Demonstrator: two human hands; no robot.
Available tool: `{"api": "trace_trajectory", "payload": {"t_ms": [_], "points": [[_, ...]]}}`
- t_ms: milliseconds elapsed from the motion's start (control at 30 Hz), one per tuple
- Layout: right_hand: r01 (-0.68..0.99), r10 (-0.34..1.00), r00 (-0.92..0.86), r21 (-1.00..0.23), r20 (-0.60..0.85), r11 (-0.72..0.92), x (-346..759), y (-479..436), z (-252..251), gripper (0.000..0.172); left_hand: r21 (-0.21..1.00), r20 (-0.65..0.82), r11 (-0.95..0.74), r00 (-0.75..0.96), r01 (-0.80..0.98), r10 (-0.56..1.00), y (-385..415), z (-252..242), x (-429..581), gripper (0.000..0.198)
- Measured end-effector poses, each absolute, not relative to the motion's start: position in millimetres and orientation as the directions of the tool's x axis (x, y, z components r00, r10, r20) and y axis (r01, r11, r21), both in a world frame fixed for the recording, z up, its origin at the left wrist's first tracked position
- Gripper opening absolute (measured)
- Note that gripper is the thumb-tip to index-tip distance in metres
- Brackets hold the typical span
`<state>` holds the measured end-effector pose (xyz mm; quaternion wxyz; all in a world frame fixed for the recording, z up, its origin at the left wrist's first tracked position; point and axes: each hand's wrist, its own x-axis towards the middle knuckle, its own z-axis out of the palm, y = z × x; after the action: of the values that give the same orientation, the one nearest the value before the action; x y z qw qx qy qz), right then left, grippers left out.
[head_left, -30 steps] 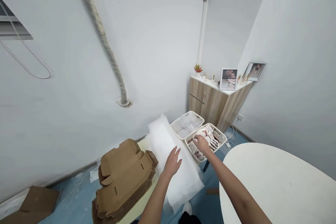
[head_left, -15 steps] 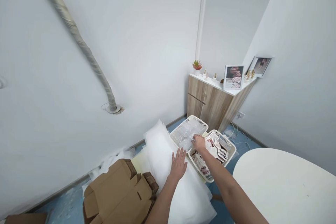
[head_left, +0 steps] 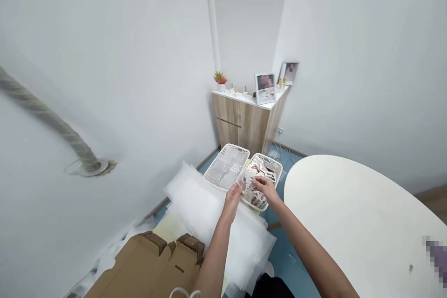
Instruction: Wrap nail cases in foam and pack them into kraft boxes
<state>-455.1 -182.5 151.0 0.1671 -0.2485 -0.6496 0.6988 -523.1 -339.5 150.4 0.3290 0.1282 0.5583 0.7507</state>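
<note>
My left hand [head_left: 233,199] is closed on a small clear plastic piece [head_left: 241,185], held above the near edge of the baskets. Just to its right, my right hand [head_left: 266,188] has its fingertips pinched near that piece; whatever they hold is too small to make out. Below the hands, a white basket [head_left: 278,178] holds printed cards with dark and reddish pieces. The other white basket [head_left: 208,174], to the left, contains clear plastic cases [head_left: 228,164].
White foam sheets [head_left: 199,200] lie in front of the baskets, with flattened brown cardboard [head_left: 150,270] at the lower left. A white round-edged table [head_left: 342,214] stands at right. Behind is a wooden cabinet [head_left: 253,125] bearing picture frames and a plant.
The view has turned right. My right hand has left the clear cases, and my left hand has risen from the foam sheets and now holds a clear piece beside it.
</note>
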Motion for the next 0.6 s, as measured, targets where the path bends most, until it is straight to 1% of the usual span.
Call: {"api": "trace_trajectory", "payload": {"t_ms": [67, 100, 133, 200, 267, 300, 367, 433, 500, 600], "points": [[0.089, 0.59, -0.789, -0.982, -0.173, -0.168, -428, -179, 154, 0.056, 0.864, -0.191, -0.224, -0.707, -0.45, 0.681, -329, 161, -505, 0.058], [0.085, 0.616, -0.77, -0.983, -0.167, -0.16, -416, -177, 156, 0.057, 0.851, -0.209, -0.225, -0.699, -0.474, 0.684, -324, 164, -495, 0.058], [0.074, 0.653, -0.744, -0.99, -0.138, -0.124, -404, -175, 158, 0.057, 0.848, -0.228, -0.214, -0.699, -0.485, 0.678, -318, 167, -486, 0.058], [0.056, 0.736, -0.676, -0.998, -0.029, 0.012, -381, -173, 163, 0.056, 0.865, -0.244, -0.186, -0.713, -0.467, 0.657, -305, 169, -467, 0.058], [0.064, 0.786, -0.615, -0.988, 0.071, 0.14, -358, -172, 166, 0.055, 0.902, -0.203, -0.169, -0.735, -0.398, 0.647, -291, 168, -447, 0.056], [0.071, 0.795, -0.6, -0.983, 0.092, 0.168, -347, -172, 167, 0.055, 0.921, -0.17, -0.161, -0.738, -0.355, 0.653, -283, 168, -436, 0.055], [0.071, 0.799, -0.595, -0.985, 0.087, 0.16, -323, -170, 167, 0.057, 0.951, -0.116, -0.13, -0.718, -0.279, 0.687, -266, 167, -412, 0.054], [0.055, 0.808, -0.585, -0.991, 0.065, 0.119, -298, -164, 166, 0.061, 0.97, -0.088, -0.087, -0.661, -0.228, 0.745, -251, 168, -385, 0.058], [0.045, 0.816, -0.578, -0.997, 0.027, 0.065, -270, -153, 166, 0.065, 0.976, -0.061, -0.068, -0.557, -0.208, 0.828, -237, 169, -357, 0.066], [0.032, 0.808, -0.589, -0.999, -0.03, -0.014, -226, -133, 173, 0.068, 0.967, -0.024, -0.074, -0.38, -0.242, 0.925, -219, 170, -318, 0.078]]}}
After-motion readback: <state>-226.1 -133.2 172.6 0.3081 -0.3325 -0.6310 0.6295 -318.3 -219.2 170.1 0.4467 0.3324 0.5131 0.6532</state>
